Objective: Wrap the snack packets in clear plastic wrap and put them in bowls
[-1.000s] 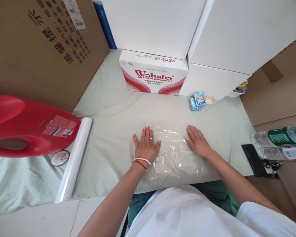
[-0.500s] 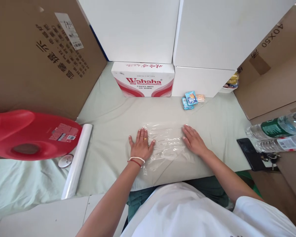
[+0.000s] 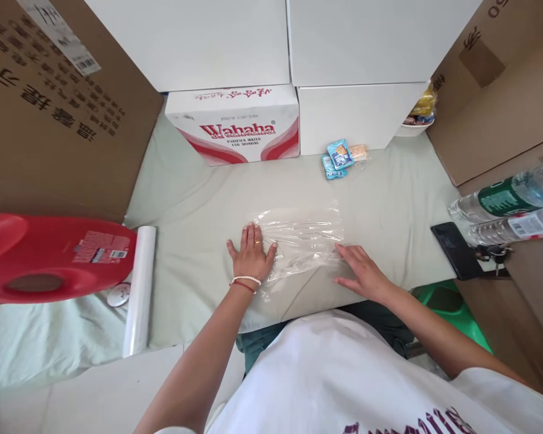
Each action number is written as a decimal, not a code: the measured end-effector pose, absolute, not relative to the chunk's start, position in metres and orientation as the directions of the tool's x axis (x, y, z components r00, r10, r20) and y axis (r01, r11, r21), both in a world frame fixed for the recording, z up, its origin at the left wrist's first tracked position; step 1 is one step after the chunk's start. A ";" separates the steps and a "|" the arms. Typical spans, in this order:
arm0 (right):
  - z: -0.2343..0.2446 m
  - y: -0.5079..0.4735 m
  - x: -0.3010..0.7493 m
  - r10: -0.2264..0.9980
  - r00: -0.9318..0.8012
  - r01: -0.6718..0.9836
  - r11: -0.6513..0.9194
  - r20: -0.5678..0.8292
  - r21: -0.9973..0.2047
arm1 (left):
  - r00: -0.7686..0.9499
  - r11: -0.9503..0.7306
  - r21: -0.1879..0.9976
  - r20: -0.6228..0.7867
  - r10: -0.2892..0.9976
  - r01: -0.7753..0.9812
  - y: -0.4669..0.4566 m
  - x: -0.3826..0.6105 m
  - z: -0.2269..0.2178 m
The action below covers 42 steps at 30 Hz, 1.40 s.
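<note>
A clear plastic bag or sheet (image 3: 305,238) lies wrinkled on the pale green cloth (image 3: 194,211). Flat on its left edge rests my left hand (image 3: 252,253), fingers stretched out and thumb spread, with a ring and bracelets on it. My right hand (image 3: 362,271) is at the plastic's right edge, tilted on its side. Its fingertips reach the plastic's edge, and the thumb is apart from the fingers. Whether those fingertips press on the plastic or just hover I cannot tell.
Behind stand a Wahaha carton (image 3: 235,129) and small blue snack packets (image 3: 339,155). To the left are a red jug (image 3: 79,253) and a white roll (image 3: 140,289). On the right lie a black phone (image 3: 456,250), keys (image 3: 496,253) and plastic bottles (image 3: 502,202).
My right hand has slid toward me along the plastic's right edge and turned from flat onto its side. The left hand stays on the plastic. The camera view has shifted.
</note>
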State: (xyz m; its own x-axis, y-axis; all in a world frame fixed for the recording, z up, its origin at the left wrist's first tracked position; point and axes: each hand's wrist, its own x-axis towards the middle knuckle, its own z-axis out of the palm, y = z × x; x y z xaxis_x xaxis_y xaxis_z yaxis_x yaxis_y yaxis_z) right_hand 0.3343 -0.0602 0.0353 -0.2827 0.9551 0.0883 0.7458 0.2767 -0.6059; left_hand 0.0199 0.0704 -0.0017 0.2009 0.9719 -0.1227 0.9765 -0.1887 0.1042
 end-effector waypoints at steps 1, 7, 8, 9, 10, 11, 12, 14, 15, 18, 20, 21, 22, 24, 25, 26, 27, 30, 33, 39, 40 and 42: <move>0.037 -0.060 0.330 0.949 -0.305 0.744 0.289 0.079 -0.602 | 0.202 -0.189 0.106 -0.130 0.971 0.976 0.070 0.020 -0.001; 0.045 -0.088 0.343 0.836 -0.547 0.675 0.468 0.039 -0.570 | 0.209 -0.191 0.141 -0.120 0.971 0.971 0.068 0.020 -0.001; 0.049 -0.094 0.352 0.811 -0.585 0.668 0.487 0.007 -0.563 | 0.211 -0.193 0.153 -0.115 0.971 0.969 0.068 0.020 -0.001; 0.054 -0.098 0.364 0.789 -0.614 0.662 0.501 -0.021 -0.558 | 0.215 -0.195 0.167 -0.111 0.970 0.967 0.068 0.019 -0.002; 0.060 -0.100 0.375 0.781 -0.624 0.664 0.505 -0.035 -0.552 | 0.219 -0.197 0.182 -0.108 0.970 0.963 0.068 0.019 -0.002; 0.068 -0.097 0.385 0.794 -0.608 0.676 0.500 -0.025 -0.541 | 0.223 -0.200 0.196 -0.105 0.969 0.960 0.068 0.019 -0.003; 0.076 -0.092 0.392 0.822 -0.569 0.696 0.488 0.010 -0.526 | 0.226 -0.201 0.209 -0.102 0.969 0.957 0.068 0.019 -0.003; 0.092 -0.074 0.389 0.871 -0.476 0.737 0.469 0.119 -0.487 | 0.231 -0.204 0.229 -0.099 0.968 0.952 0.068 0.018 -0.004; 0.099 -0.063 0.378 0.872 -0.457 0.741 0.482 0.175 -0.468 | 0.232 -0.205 0.235 -0.096 0.968 0.950 0.068 0.018 -0.004; 0.108 -0.033 0.316 0.753 -0.610 0.630 0.649 0.244 -0.427 | 0.235 -0.207 0.242 -0.094 0.967 0.948 0.068 0.018 -0.003; 0.105 -0.014 0.269 0.678 -0.704 0.605 0.728 0.212 -0.322 | 0.234 -0.207 0.236 -0.096 0.967 0.950 0.067 0.018 -0.002; 0.102 -0.006 0.250 0.666 -0.723 0.612 0.741 0.184 -0.277 | 0.236 -0.208 0.231 -0.100 0.967 0.951 0.067 0.018 -0.002; 0.098 0.002 0.234 0.660 -0.739 0.621 0.744 0.131 -0.245 | 0.240 -0.212 0.225 -0.107 0.965 0.951 0.067 0.018 -0.002; 0.089 0.014 0.214 0.636 -0.771 0.619 0.760 0.030 -0.199 | 0.245 -0.218 0.214 -0.113 0.963 0.952 0.068 0.018 -0.002; 0.086 0.017 0.209 0.616 -0.787 0.609 0.772 -0.019 -0.181 | 0.244 -0.216 0.210 -0.114 0.963 0.953 0.068 0.018 -0.002; 0.083 0.018 0.206 0.599 -0.798 0.600 0.784 -0.061 -0.159 | 0.239 -0.213 0.208 -0.112 0.964 0.955 0.068 0.018 -0.003; 0.081 0.018 0.204 0.590 -0.802 0.598 0.791 -0.097 -0.133 | 0.233 -0.207 0.207 -0.109 0.966 0.956 0.068 0.018 -0.003; 0.084 0.007 0.199 0.614 -0.768 0.632 0.772 -0.181 -0.066 | 0.231 -0.205 0.215 -0.101 0.968 0.955 0.068 0.018 -0.004; 0.090 -0.014 0.188 0.632 -0.721 0.673 0.736 -0.286 -0.071 | 0.235 -0.208 0.229 -0.100 0.967 0.951 0.068 0.018 -0.004; 0.073 -0.051 0.167 0.614 -0.711 0.690 0.702 -0.344 -0.173 | 0.231 -0.197 0.246 -0.116 0.966 0.949 0.071 0.018 -0.001; 0.065 -0.055 0.165 0.611 -0.717 0.687 0.702 -0.336 -0.190 | 0.231 -0.196 0.248 -0.122 0.965 0.949 0.072 0.017 -0.001; 0.051 -0.060 0.160 0.600 -0.731 0.676 0.704 -0.325 -0.218 | 0.231 -0.188 0.256 -0.150 0.961 0.948 0.074 0.016 0.000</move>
